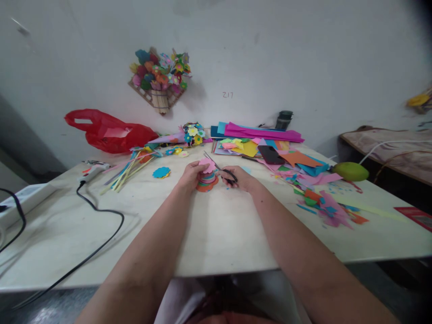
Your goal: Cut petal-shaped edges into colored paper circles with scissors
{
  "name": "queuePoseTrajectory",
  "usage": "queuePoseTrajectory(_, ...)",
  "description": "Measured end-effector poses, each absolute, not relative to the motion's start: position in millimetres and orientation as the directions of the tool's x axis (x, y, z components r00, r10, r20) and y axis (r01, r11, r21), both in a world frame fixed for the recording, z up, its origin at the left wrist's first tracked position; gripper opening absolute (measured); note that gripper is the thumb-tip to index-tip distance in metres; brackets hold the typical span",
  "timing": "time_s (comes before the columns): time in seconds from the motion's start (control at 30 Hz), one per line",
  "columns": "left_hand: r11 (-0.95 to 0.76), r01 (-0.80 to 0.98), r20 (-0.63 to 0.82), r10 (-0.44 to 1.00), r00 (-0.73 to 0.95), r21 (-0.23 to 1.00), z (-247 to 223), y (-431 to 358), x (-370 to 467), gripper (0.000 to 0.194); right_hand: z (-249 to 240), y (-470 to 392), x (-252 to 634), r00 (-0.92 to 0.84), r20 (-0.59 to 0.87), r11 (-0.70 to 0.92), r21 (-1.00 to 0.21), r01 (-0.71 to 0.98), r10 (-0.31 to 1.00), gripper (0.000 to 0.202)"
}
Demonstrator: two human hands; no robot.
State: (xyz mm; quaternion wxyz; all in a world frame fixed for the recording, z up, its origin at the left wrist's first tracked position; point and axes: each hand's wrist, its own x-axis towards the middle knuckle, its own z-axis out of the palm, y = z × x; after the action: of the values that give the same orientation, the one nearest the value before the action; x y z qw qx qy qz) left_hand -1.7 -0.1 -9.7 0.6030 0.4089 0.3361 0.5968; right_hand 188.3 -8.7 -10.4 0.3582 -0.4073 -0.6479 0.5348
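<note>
My left hand (191, 174) is closed on a pink paper flower (206, 165) with a scalloped edge, pinched between thumb and fingers. In my right hand (239, 177) is a pair of scissors (230, 175), its dark handles around my fingers and its blades pointing up and left beside the pink flower. Just below lies a stack of colourful paper flower shapes (205, 186), partly hidden by the pink piece and my left hand. To the left on the table rests a blue scalloped paper flower (161, 172), with a yellow edge showing under it.
A glue gun (96, 171) with a black cord, a power strip (29, 202), paper strips (126, 173) and a red plastic bag (111, 132) are at left. Coloured sheets (259, 132), a phone (270, 155), paper scraps (327, 209) and a green oval object (351, 171) are at right.
</note>
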Motion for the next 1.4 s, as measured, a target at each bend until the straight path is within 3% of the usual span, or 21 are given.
queuePoseTrajectory(0.3,-0.001,-0.446,0.034,0.997,0.068,0.895,-8.7,1.9,-1.8,0.027,-8.0,-9.3,188.4,-0.415,0.019,0.094,-0.983,0.161,0.910,0.026)
queuePoseTrajectory(1.0,-0.047,-0.398,0.107,0.986,0.130,0.916,-10.4,-1.9,-3.1,0.032,-9.3,-8.7,187.6,-0.419,0.044,0.110,-0.985,0.133,0.907,0.030)
queuePoseTrajectory(1.4,-0.022,-0.378,0.077,0.988,0.131,0.925,-8.5,-2.8,-1.6,0.034,-4.3,-11.8,184.2,-0.411,0.043,0.118,-0.980,0.159,0.911,0.029)
